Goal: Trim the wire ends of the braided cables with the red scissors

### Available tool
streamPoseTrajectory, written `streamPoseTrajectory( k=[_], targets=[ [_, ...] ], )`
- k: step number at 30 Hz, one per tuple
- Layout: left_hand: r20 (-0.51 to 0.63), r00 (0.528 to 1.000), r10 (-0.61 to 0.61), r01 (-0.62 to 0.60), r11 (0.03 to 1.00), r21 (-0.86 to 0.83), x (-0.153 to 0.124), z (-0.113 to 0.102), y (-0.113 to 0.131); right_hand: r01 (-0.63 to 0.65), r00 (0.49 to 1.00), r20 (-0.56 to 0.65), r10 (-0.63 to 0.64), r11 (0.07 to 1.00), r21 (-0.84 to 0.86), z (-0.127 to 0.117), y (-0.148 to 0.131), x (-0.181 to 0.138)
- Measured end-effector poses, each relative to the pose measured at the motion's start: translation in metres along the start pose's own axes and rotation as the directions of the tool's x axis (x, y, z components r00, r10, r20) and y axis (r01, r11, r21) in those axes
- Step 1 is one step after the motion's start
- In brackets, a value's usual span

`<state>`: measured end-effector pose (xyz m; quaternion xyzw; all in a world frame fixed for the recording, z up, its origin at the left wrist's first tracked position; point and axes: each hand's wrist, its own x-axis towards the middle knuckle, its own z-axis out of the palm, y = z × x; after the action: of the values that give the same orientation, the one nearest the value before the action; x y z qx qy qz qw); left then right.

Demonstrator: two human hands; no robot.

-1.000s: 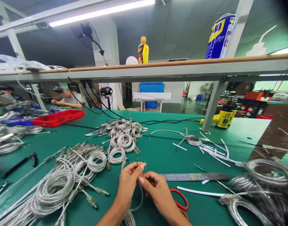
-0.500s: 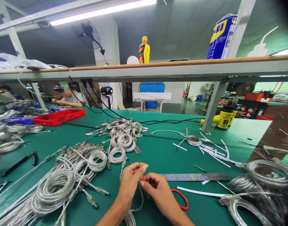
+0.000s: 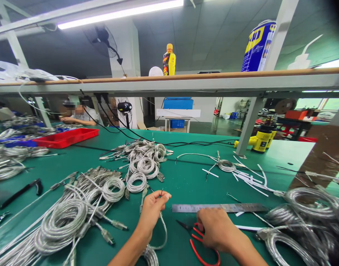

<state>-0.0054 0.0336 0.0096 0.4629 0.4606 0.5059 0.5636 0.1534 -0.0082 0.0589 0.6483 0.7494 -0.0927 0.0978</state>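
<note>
My left hand (image 3: 149, 212) is pinched around the end of a clear-jacketed silver cable (image 3: 165, 234), with a thin dark wire tip showing above the fingers. This cable loops down to a coil (image 3: 151, 255) at the bottom edge. My right hand (image 3: 218, 226) lies palm down just below a steel ruler (image 3: 186, 208), fingers curled onto the handles of red-handled scissors (image 3: 194, 248). The dark blades point to the upper left, toward the left hand. The fingertips are partly hidden under the right hand.
Coiled cables (image 3: 61, 225) with metal plugs are heaped left, with another pile (image 3: 144, 166) beyond. More coils (image 3: 286, 240) and white tube pieces (image 3: 251, 180) lie right. A black-handled tool (image 3: 18, 195) and red tray (image 3: 67, 138) are left. A shelf (image 3: 164, 84) spans above; another person sits behind.
My right hand has left the cable end and moved right and down onto the red-handled scissors, whose blades now show. My left hand keeps its pinch nearly in place.
</note>
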Motion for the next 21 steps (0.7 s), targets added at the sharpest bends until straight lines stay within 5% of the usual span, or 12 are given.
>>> streamPoseTrajectory(
  k=[7, 11, 14, 18, 21],
  targets=[
    [0.041, 0.997, 0.066, -0.065, 0.998, -0.014, 0.009, -0.004, -0.007, -0.017, 0.997, -0.073, 0.02, 0.999, 0.047, 0.015, -0.011, 0.006],
    [0.046, 0.995, 0.086, -0.086, 0.996, -0.009, 0.011, -0.006, -0.011, -0.03, 0.969, -0.242, 0.053, 0.995, 0.1, 0.027, -0.007, 0.021],
    [0.051, 0.995, 0.089, -0.089, 0.996, -0.003, 0.011, -0.007, -0.011, 0.049, 0.901, -0.426, 0.087, 0.953, 0.298, 0.036, 0.001, 0.037],
    [0.049, 0.995, 0.09, -0.091, 0.996, 0.018, 0.008, -0.006, -0.008, 0.416, 0.874, -0.478, -0.087, 0.641, 0.645, 0.051, 0.002, 0.05],
    [0.043, 0.992, 0.116, -0.118, 0.992, 0.042, 0.004, -0.004, -0.005, 0.486, 0.862, -0.49, -0.13, 0.485, 0.727, 0.057, -0.005, 0.051]
  ],
)
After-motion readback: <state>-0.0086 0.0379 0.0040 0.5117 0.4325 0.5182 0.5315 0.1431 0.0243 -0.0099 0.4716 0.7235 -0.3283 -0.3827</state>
